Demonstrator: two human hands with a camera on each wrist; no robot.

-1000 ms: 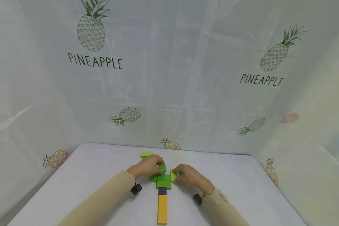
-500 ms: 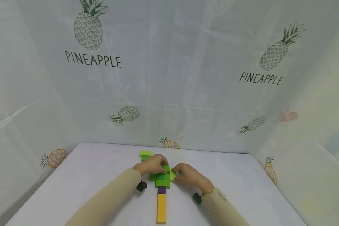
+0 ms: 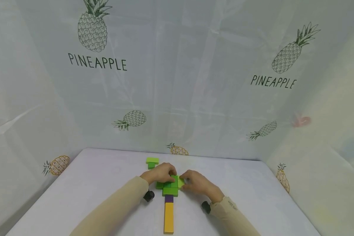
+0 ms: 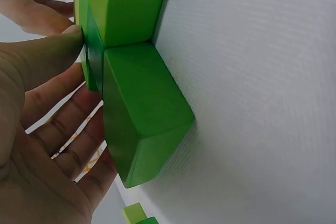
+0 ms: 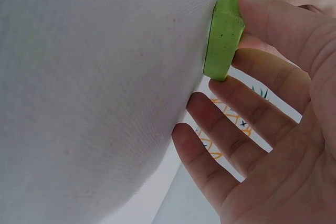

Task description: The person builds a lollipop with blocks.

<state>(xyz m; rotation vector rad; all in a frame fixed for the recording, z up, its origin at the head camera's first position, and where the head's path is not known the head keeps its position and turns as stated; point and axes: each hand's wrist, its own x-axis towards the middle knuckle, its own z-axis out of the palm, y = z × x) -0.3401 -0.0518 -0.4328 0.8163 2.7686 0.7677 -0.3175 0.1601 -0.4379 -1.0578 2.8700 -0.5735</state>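
In the head view, my left hand (image 3: 161, 172) pinches a small green block (image 3: 175, 178) between thumb and fingers, down in the block figure. Across from it, my right hand (image 3: 197, 183) grips a light green block (image 5: 223, 40) at the figure's right side, thumb at one end and fingers at the other. Nearer me lies a wide green block (image 3: 170, 192), then a purple block (image 3: 169, 198) and a long orange-yellow block (image 3: 169, 218) in line. A green block with a slanted side (image 4: 147, 93) sits beneath my left hand. My left fingers partly cover the figure's far part.
Beyond my left hand, a light green block (image 3: 152, 160) and a smaller green block (image 3: 151, 166) lie together on the white table (image 3: 106, 170). A pale curtain (image 3: 183, 98) with pineapple prints hangs behind the table and at both sides.
My left hand has moved right with the small green block and lowered it against the figure beside the light green block. The right hand stays nearly in place.
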